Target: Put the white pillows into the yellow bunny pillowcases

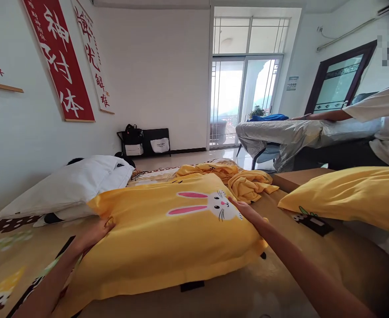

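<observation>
A yellow pillow (161, 247) with a white rabbit face and pink ears lies flat on the bed in front of me. My left hand (95, 233) presses against its left edge, fingers curled at the seam. My right hand (245, 209) rests flat on its top right part, just beside the rabbit face. Neither hand lifts the pillow.
A white pillow (71, 185) lies at the left by the wall. A second yellow pillow (350, 196) sits at the right. A crumpled yellow cloth (244, 181) lies behind. A person in a white shirt (387, 119) leans over a grey-covered bed (280, 134). Red banners (60, 57) hang on the wall.
</observation>
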The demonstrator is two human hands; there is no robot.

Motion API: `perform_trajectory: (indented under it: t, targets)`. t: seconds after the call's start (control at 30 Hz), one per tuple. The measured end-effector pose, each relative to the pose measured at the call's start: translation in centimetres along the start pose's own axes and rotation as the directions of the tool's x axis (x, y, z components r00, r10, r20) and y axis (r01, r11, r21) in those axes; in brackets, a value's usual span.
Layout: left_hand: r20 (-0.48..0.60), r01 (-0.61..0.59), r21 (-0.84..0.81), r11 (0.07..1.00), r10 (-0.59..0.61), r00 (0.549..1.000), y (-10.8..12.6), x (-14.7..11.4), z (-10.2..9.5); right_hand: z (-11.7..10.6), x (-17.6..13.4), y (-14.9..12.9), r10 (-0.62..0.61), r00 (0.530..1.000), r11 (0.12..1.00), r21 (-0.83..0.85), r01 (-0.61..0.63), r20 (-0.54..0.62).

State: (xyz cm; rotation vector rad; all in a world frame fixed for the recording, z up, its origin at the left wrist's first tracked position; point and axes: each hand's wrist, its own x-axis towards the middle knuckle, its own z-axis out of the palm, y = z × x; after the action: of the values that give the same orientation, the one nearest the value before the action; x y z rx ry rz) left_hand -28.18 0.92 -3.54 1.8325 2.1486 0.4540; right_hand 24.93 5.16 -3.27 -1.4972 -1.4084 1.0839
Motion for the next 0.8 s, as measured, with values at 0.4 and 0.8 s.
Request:
perform_trajectory:
  t: [0.4,0.8]
  targets:
    - [-0.259,0.136,0.227,0.964,-0.074,0.963,-2.0,-4.6,5.4,-0.5,-3.6,-7.9,-0.421,0.888,0.512,-0.857,0.064,-0.185]
    - [-0.379,-0.643,0.262,0.719,0.69,0.617,17.6,-8.7,0.5,3.2,-8.5,-11.3,-0.483,0.869,0.298,-0.954,0.043,-0.112]
